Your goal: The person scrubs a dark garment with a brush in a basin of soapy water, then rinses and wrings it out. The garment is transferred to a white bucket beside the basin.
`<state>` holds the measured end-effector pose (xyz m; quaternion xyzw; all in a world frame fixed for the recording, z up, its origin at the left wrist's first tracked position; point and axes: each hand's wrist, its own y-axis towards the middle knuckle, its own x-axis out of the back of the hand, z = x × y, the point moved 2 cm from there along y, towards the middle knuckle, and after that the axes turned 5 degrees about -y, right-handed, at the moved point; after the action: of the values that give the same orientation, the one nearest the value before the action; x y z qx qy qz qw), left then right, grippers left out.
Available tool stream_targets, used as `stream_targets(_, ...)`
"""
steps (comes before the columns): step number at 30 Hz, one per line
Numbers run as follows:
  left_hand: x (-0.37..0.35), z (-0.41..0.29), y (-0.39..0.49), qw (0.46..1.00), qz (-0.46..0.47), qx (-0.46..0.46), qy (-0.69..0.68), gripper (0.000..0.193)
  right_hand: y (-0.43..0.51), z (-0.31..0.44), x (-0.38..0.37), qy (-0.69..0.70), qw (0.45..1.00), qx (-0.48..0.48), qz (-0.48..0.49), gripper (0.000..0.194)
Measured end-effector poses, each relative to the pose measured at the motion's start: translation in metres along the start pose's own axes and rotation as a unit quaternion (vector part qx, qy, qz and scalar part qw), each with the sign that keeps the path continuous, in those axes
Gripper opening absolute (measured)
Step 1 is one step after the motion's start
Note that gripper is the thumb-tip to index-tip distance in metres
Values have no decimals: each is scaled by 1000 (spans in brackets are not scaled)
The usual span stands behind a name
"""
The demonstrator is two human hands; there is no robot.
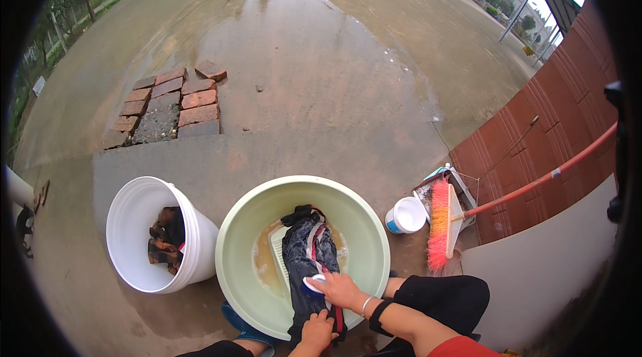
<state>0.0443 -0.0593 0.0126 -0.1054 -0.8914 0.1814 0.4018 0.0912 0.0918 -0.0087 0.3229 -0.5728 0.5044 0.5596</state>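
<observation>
A wet dark garment with red and white stripes (306,249) lies lengthwise over a pale plastic washboard (279,251) in a large light-green basin (235,211). Brownish, slightly foamy water (262,261) covers part of the basin's bottom. My right hand (341,290), with a bracelet at the wrist, holds a scrubbing brush with a white back and blue bristles (316,284) against the cloth. At the basin's near edge my left hand (318,331) presses on the garment's lower end; whether its fingers grip the cloth is not clear.
Left of the basin, a white bucket (200,236) holds dark and plaid clothes (168,236). To the right are a small white tub (407,215), a dustpan (464,186) and a broom with pink and orange bristles (440,226). Bricks (199,115) lie on the wet concrete ahead.
</observation>
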Motion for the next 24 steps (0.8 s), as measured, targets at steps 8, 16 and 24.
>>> stream_targets(8,11,-5,-2,930,-82,24,-358,23,111,-71,5,-80,991,-85,66,49)
stream_targets(16,-9,-18,-2,953,-103,-72,-276,22,15,-16,8,111,973,169,111,82)
stream_targets(24,2,-10,17,989,-7,-48,-140,26,131,-87,14,-109,992,-57,25,52)
